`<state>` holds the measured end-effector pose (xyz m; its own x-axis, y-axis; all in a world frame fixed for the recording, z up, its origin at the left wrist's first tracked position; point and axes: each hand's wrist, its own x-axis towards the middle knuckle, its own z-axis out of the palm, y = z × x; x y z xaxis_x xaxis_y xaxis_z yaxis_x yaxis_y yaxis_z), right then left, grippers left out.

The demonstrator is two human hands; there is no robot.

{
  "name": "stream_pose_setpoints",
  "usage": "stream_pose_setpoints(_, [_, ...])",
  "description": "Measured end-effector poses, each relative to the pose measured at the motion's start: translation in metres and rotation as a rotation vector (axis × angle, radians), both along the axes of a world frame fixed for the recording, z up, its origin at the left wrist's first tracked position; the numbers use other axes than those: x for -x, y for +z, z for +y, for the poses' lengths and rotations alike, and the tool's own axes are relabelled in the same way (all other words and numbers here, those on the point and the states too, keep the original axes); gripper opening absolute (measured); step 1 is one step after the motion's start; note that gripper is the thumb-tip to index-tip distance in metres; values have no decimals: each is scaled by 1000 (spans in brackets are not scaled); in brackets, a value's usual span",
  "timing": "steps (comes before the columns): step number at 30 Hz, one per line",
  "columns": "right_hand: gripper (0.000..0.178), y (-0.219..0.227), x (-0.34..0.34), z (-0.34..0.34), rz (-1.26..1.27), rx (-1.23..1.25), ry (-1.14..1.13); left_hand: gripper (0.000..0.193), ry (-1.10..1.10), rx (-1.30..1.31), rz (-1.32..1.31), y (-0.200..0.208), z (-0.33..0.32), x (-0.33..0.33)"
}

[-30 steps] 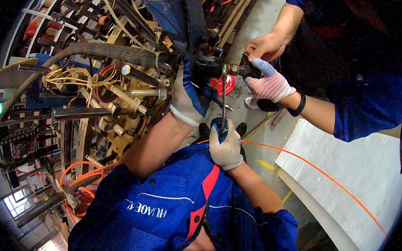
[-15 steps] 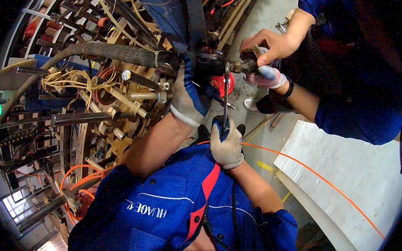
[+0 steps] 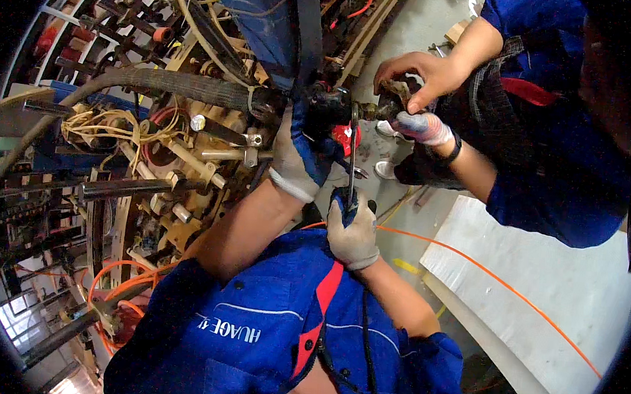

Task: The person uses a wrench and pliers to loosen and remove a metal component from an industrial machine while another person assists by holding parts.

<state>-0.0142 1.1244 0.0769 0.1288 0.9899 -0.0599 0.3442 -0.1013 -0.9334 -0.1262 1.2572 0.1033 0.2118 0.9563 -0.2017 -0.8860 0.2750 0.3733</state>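
My left hand (image 3: 296,157), in a white glove with blue-coated fingers, wraps around a black cylindrical fitting (image 3: 327,105); its fingertips are partly hidden behind it. A thick braided hose (image 3: 171,82) runs in from the left to this spot. In a matching glove, my right hand (image 3: 354,231) is closed around the lower end of a long metal wrench (image 3: 353,163). The wrench stands upright in view, its head at the brass-coloured connector (image 3: 366,111) right of the black fitting. Beyond it, a co-worker's hands, one bare (image 3: 436,78) and one gloved (image 3: 425,127), hold a dark metal part (image 3: 392,101).
Machinery with rods, cables and pipes (image 3: 145,188) fills the left side. A blue machine column (image 3: 260,30) rises at the top. An orange hose (image 3: 483,263) crosses to a large pale panel (image 3: 539,280) at right. Something red (image 3: 343,138) lies below the fitting.
The co-worker's upper hand and the dark part have shifted slightly. My hands keep their grips on the fitting and the wrench, almost unmoved.
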Motion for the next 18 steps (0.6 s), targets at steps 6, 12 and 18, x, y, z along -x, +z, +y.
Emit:
stream_pose_setpoints(6, [27, -6, -1, -7, -111, 14, 28, 42, 14, 15, 37, -4, -7, -1])
stream_pose_setpoints(12, [31, -20, 2, -14, -186, -113, -20, 43, 18, 21, 76, -11, -7, 3])
stream_pose_setpoints(18, [29, -11, 7, -14, -158, -96, -57, 44, 15, 2, 51, -3, -9, 2])
